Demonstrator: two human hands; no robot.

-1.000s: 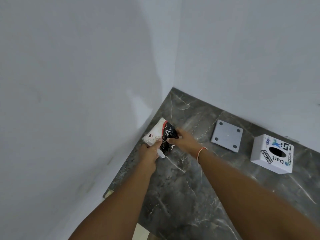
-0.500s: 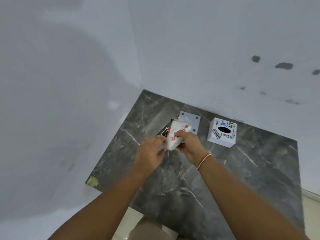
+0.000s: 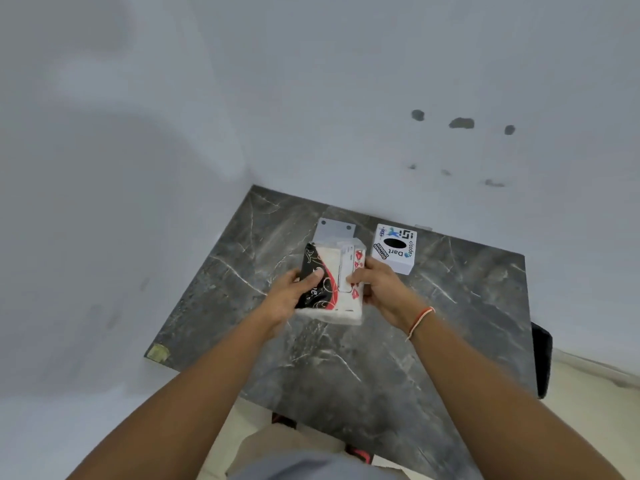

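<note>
A soft plastic pack of white tissues (image 3: 332,282) with a black and red printed wrapper is held above the dark marble table (image 3: 346,348). My left hand (image 3: 287,296) grips its left side, thumb lying on the black print. My right hand (image 3: 379,289) pinches its right edge near the white strip of the opening. A white cube-shaped tissue box (image 3: 394,249) with a black oval hole and stickers on top stands just beyond my right hand. A grey square plate (image 3: 335,228) with holes at its corners lies behind the pack, partly hidden by it.
White walls meet in a corner behind the table's far left; the right wall has several dark marks. The table's near edge runs across the lower middle, with pale floor and red-soled footwear below it. A dark object (image 3: 542,362) stands by the table's right edge.
Both hands lifted the pack from the table's left corner by the wall and carried it towards the middle, turning it face up. The view swung right and pulled back.
</note>
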